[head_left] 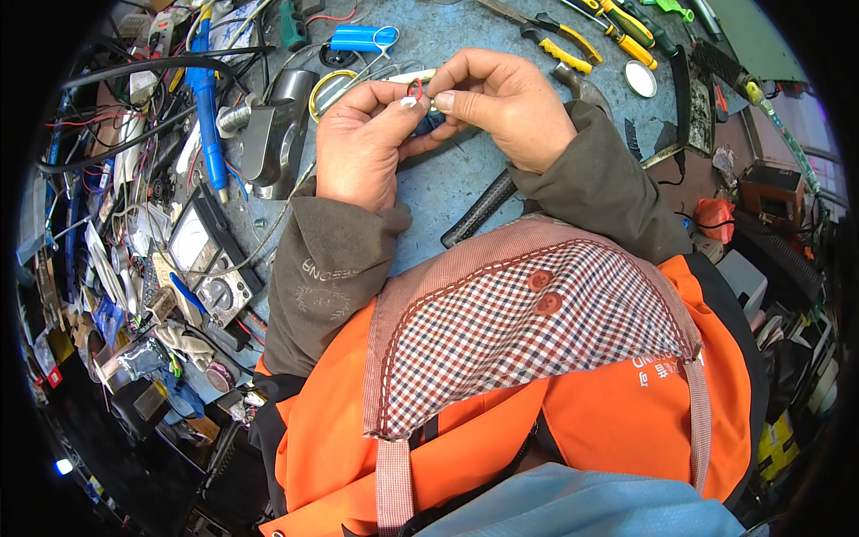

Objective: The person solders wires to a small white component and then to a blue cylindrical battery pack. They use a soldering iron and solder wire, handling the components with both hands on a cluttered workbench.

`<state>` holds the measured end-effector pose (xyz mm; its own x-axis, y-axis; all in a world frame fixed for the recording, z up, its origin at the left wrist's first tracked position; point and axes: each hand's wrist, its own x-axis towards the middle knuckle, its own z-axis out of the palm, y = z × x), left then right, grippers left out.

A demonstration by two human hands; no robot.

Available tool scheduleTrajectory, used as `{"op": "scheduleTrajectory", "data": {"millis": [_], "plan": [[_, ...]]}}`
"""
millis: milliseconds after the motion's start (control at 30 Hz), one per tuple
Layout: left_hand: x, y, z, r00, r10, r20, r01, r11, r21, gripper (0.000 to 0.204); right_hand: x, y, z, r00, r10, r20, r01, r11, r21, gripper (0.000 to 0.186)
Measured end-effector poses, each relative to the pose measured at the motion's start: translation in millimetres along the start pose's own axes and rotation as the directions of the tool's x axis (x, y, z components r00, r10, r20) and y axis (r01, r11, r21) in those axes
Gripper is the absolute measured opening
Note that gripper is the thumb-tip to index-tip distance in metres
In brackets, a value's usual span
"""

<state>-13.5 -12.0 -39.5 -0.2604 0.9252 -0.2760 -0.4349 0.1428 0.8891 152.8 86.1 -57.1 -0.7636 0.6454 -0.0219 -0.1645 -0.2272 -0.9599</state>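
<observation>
Above the bench my two hands meet, fingertips nearly touching. My left hand (362, 148) is closed in a pinch on a short red wire (415, 87) with a small white end. My right hand (510, 107) also pinches at this spot; its thumb and forefinger cover most of what they grip. Beneath the fingertips shows part of a dark blue piece (429, 123), mostly hidden, its kind unclear. A hammer with a black grip (479, 211) lies under my right forearm. Just beyond my left hand are a yellow ring (315, 97) and a bright blue cylinder pack (362, 38).
Left of my hands stand a blue soldering iron (206, 116), a grey metal housing (276, 134) and an analog multimeter (219, 259), amid tangled cables. Yellow-handled pliers (564, 52), screwdrivers (631, 25) and a white round lid (640, 79) lie at the far right.
</observation>
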Motion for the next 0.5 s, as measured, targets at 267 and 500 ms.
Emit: {"op": "scheduleTrajectory", "data": {"millis": [267, 500], "plan": [[-0.3, -1.9, -2.1, 1.0, -0.01, 0.004, 0.01, 1.0, 0.01, 0.011, -1.7, -5.0, 1.1, 0.999, 0.028, -0.037, -0.026, 0.999, 0.034, 0.013], [-1.6, -3.2, 0.6, 1.0, 0.014, -0.004, -0.014, 1.0, 0.014, 0.01, -1.7, -2.6, 7.0, 0.995, 0.024, -0.097, -0.018, 0.998, 0.06, 0.013]]}}
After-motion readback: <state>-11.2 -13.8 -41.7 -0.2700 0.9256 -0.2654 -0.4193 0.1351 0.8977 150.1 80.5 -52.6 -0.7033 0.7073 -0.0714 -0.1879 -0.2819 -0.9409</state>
